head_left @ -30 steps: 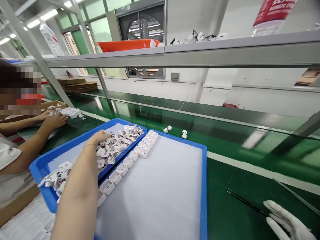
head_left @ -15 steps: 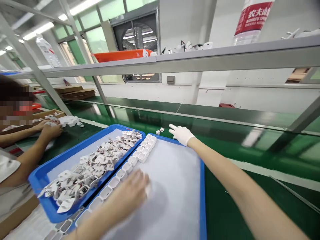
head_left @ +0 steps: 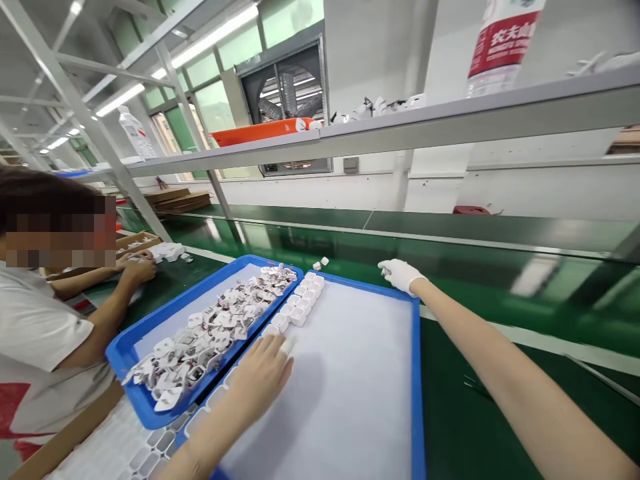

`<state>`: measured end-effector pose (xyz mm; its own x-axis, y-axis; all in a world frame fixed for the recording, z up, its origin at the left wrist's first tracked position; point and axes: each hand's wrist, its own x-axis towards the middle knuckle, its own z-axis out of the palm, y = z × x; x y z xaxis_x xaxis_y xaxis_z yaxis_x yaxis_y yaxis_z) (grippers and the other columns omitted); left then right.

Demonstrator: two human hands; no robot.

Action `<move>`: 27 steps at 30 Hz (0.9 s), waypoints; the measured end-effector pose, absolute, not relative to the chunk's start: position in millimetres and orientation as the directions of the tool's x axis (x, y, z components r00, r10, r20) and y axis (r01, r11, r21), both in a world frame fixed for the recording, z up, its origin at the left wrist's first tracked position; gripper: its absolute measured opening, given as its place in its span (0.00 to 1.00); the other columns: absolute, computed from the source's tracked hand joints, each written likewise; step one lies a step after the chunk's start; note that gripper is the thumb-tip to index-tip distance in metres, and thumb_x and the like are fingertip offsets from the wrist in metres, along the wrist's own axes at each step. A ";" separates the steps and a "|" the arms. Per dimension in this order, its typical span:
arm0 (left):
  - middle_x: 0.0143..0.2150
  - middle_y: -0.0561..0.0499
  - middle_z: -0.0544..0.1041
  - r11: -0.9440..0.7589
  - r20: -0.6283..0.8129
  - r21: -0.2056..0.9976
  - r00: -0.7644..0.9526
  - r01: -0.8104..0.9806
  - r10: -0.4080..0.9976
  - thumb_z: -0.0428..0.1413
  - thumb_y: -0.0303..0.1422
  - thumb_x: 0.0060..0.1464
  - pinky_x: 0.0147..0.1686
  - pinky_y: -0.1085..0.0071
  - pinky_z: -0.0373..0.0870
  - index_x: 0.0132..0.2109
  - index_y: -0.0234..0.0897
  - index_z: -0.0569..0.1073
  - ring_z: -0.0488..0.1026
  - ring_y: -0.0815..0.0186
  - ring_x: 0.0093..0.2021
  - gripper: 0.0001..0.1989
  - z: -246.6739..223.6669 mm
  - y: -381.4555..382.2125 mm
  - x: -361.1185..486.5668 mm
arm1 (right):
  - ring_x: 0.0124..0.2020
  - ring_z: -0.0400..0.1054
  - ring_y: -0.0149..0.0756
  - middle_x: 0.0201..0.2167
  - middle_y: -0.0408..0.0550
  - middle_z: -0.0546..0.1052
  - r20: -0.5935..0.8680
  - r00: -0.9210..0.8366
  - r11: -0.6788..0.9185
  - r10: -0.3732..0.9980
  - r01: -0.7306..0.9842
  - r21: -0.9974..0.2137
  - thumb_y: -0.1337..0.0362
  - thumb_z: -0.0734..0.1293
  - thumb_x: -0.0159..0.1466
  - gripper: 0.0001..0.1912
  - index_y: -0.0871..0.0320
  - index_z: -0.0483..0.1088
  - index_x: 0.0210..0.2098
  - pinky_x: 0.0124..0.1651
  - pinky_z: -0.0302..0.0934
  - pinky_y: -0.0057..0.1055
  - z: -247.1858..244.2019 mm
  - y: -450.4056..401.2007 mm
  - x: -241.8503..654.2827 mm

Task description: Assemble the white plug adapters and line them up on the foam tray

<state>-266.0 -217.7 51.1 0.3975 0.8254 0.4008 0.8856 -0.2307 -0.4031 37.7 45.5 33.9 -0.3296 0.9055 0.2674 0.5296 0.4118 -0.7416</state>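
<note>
My left hand (head_left: pixel 263 377) is bare apart from a white covering on one fingertip. Its fingers reach out over a row of small white square plastic cases (head_left: pixel 300 315), the thumb apart, and partly hide the row. These cases line the left side of a blue tray (head_left: pixel 419 373) with a white liner. Beyond the tray's far right corner, my right hand (head_left: pixel 404 276) wears a white glove. Its fingers are bent together above the green surface; whatever they may hold is hidden. Two small white pieces (head_left: pixel 321 264) lie behind the tray.
A second blue tray (head_left: pixel 120 353) holds a heap of white parts (head_left: pixel 215 327) with dark bits. At the left a co-worker's hands (head_left: pixel 139 267) handle white parts. Overhead, a shelf (head_left: pixel 370 141) carries an orange tray (head_left: pixel 260 132) and a bottle (head_left: pixel 505 47). More cases (head_left: pixel 145 460) lie lower left.
The view has turned slightly left. My left hand has moved onto the row of cases and is less blurred. My right hand has moved right, and its spread fingers have drawn together.
</note>
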 end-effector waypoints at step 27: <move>0.44 0.51 0.78 -0.597 0.326 0.546 0.508 0.588 0.797 0.57 0.38 0.51 0.40 0.68 0.71 0.54 0.40 0.68 0.75 0.64 0.38 0.23 62.9 -194.9 56.7 | 0.34 0.72 0.23 0.35 0.42 0.75 -0.121 0.237 0.105 0.964 -0.757 -0.644 0.60 0.58 0.69 0.09 0.54 0.67 0.37 0.34 0.71 0.16 11.0 -184.7 277.0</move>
